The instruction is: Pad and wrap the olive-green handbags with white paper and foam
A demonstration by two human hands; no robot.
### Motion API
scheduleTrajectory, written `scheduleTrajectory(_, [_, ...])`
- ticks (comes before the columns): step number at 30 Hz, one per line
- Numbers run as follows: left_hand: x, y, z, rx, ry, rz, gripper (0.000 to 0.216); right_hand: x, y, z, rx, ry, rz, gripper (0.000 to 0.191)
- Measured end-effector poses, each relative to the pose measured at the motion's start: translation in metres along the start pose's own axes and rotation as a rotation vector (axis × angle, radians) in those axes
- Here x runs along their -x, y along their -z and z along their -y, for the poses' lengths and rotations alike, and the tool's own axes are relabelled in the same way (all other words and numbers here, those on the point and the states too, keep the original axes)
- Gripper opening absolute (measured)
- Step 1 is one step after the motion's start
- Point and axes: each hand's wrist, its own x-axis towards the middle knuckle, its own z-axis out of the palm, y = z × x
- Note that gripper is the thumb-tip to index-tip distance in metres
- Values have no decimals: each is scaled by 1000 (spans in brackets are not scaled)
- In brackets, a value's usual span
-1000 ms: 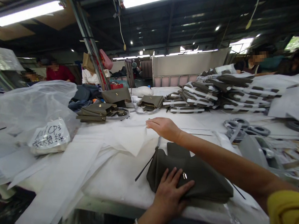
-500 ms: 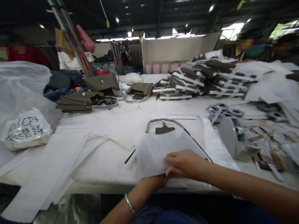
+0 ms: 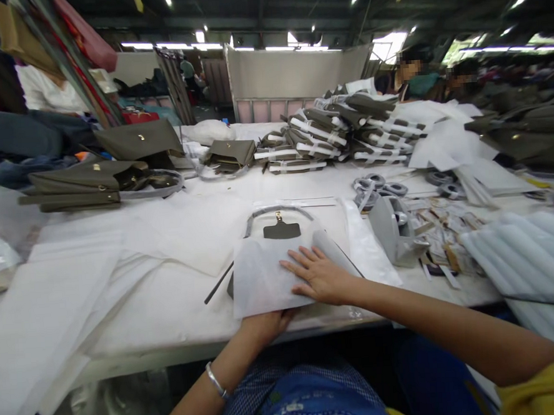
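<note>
A sheet of white tissue paper [image 3: 257, 277] covers most of an olive handbag lying at the table's near edge. Above the paper show the bag's wrapped handle [image 3: 277, 210] and a dark olive flap-like piece [image 3: 281, 231] with a gold clasp. A thin dark strap [image 3: 218, 282] sticks out to the left. My right hand [image 3: 316, 275] rests flat on the paper, fingers spread. My left hand [image 3: 264, 327], a silver bracelet at its wrist, reaches under the paper's near edge; its fingers are mostly hidden there.
White paper sheets [image 3: 69, 264] lie at left. Olive bags [image 3: 76, 182] stand behind them, with a pile of wrapped bags [image 3: 319, 133] at the back. To the right are a grey tape dispenser [image 3: 391, 232], tape rolls [image 3: 374, 186], scattered strips [image 3: 447, 222] and white padded rolls [image 3: 523, 249].
My right hand's fingers have spread out flat on the paper, where they were bunched near its edge. My left hand stays under the paper. The view has turned to the right.
</note>
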Motion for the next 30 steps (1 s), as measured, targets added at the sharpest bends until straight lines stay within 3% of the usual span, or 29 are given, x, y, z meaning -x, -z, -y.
scheduleTrajectory(2, [-1, 2, 0, -33, -19, -72, 56, 2, 2, 2, 15, -55, -6, 69])
scheduleTrajectory(5, [-5, 8, 0, -36, -30, -83, 56, 1, 5, 0, 21, -87, 12, 70])
scheduleTrajectory(10, [-9, 10, 0, -76, -44, -114, 53, -3, 4, -15, -14, 38, 25, 73])
scheduleTrajectory(14, [2, 14, -3, -79, -61, -12, 50, -2, -4, -21, -39, 68, -18, 72])
scheduleTrajectory(16, [6, 30, -8, -32, -70, 97, 48, 0, -8, -22, -48, 67, -47, 71])
scheduleTrajectory(19, [-1, 72, -22, 110, -63, 257, 39, 1, -12, -22, -62, 71, -75, 72])
scheduleTrajectory(21, [-17, 98, -32, 237, -15, 321, 31, 1, -13, -22, -70, 71, -90, 71])
scheduleTrajectory(23, [-39, 110, -35, 314, 26, 324, 30, 2, -14, -23, -73, 73, -106, 70])
scheduleTrajectory(25, [-60, 102, -27, 314, -7, 285, 30, 2, -16, -23, -78, 76, -118, 68])
scheduleTrajectory(28, [-77, 64, 3, 184, -142, 311, 45, 2, -18, -27, -109, 64, -151, 66])
scheduleTrajectory(30, [-79, 40, 23, 134, -147, 350, 54, 1, -20, -32, -163, 57, -178, 66])
